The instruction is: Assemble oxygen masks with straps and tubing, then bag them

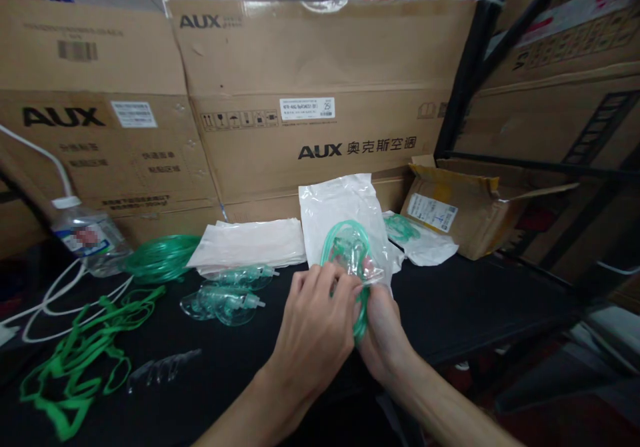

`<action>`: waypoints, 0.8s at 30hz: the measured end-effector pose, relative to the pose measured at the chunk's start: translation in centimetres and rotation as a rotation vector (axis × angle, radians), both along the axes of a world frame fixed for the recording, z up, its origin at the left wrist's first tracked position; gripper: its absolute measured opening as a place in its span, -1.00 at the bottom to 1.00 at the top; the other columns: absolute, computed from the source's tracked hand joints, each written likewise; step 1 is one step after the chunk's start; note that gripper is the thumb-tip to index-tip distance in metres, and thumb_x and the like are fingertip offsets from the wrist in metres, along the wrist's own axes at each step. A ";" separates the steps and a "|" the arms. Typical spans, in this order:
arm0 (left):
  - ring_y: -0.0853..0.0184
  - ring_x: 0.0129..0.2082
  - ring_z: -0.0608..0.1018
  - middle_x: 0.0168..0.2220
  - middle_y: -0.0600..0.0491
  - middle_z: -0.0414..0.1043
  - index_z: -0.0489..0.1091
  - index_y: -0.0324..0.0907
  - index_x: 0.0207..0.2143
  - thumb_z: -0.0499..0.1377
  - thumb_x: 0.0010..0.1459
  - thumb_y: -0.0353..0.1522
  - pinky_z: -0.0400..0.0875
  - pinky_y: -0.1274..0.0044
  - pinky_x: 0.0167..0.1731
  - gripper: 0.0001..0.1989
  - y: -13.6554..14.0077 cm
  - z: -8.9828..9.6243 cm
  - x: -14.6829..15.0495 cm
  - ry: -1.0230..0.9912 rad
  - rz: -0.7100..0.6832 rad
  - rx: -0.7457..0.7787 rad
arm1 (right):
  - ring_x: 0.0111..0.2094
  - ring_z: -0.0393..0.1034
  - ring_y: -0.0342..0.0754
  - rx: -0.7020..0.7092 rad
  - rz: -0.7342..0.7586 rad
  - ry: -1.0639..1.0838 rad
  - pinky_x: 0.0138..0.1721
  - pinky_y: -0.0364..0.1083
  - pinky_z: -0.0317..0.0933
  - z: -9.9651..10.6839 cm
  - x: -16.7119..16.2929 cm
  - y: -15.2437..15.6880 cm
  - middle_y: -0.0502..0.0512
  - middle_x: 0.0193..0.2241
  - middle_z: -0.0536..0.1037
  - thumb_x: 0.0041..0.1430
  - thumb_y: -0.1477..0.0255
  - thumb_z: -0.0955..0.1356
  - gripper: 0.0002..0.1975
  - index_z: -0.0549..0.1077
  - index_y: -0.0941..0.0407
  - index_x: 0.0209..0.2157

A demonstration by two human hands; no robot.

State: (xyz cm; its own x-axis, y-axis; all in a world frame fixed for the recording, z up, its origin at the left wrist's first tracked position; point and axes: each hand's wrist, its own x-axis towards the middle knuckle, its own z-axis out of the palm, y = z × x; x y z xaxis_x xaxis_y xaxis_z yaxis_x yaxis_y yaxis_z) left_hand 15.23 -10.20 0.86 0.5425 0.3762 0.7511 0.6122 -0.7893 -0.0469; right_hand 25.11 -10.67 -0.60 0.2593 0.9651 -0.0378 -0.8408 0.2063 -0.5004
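A white-backed clear pouch (333, 200) stands tilted up in front of me, with a coil of green tubing (345, 227) and a clear oxygen mask (350, 253) largely within it. The lower end of the coil sticks out between my hands. My left hand (320, 307) is closed, its fingers bent over the coil at the pouch's mouth; its fingertips are partly hidden. From the right, my right hand (383, 320) grips the pouch's edge and the tubing, thumb up against the clear film.
On the left are coiled green tubing (163, 258), green elastic straps (85, 347), small clear pieces (163, 369), masks (225, 303) and a plastic bottle (90, 233). Stacked white pouches (250, 243) lie behind. A filled pouch (427, 247) and an open carton (455, 200) stand right.
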 end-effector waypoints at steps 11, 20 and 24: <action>0.15 -0.24 0.48 -0.25 0.01 0.47 0.39 -0.15 -0.18 0.02 0.43 -0.41 0.26 0.32 -0.21 -0.84 2.1 0.7 1.1 -0.093 0.156 -0.037 | 0.09 0.54 0.08 0.011 0.121 -0.013 0.11 0.06 0.43 1.5 0.0 -1.8 0.10 -0.16 0.73 0.23 0.28 0.34 -0.74 0.62 0.07 -0.16; 0.16 -0.23 0.46 -0.24 0.00 0.47 0.37 -0.13 -0.21 0.06 0.38 -0.41 0.23 0.32 -0.19 -0.90 -0.2 -0.2 1.5 -0.098 0.101 -0.074 | -0.06 0.62 0.07 -0.112 -0.052 -0.031 0.02 -0.01 0.49 -0.8 0.0 0.0 -0.03 -0.43 0.69 -0.03 0.40 0.51 -0.91 0.56 0.05 -0.44; 0.15 -0.26 0.46 -0.27 -0.02 0.48 0.37 -0.14 -0.22 0.03 0.39 -0.39 0.22 0.31 -0.22 -0.86 0.0 -0.6 1.5 -0.104 0.141 0.008 | -0.01 0.59 0.08 -0.109 0.010 -0.041 0.04 0.02 0.49 -0.5 -0.1 -0.1 0.03 -0.36 0.72 0.04 0.39 0.49 -0.94 0.58 0.06 -0.42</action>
State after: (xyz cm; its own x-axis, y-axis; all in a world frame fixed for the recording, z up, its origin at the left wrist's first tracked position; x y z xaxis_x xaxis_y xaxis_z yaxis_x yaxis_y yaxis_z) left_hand 16.70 -10.21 0.28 0.4039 0.4367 0.8038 0.7184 -0.6954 0.0169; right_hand 25.01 -10.80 -1.15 0.2528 0.9584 -0.1324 -0.8211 0.1401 -0.5534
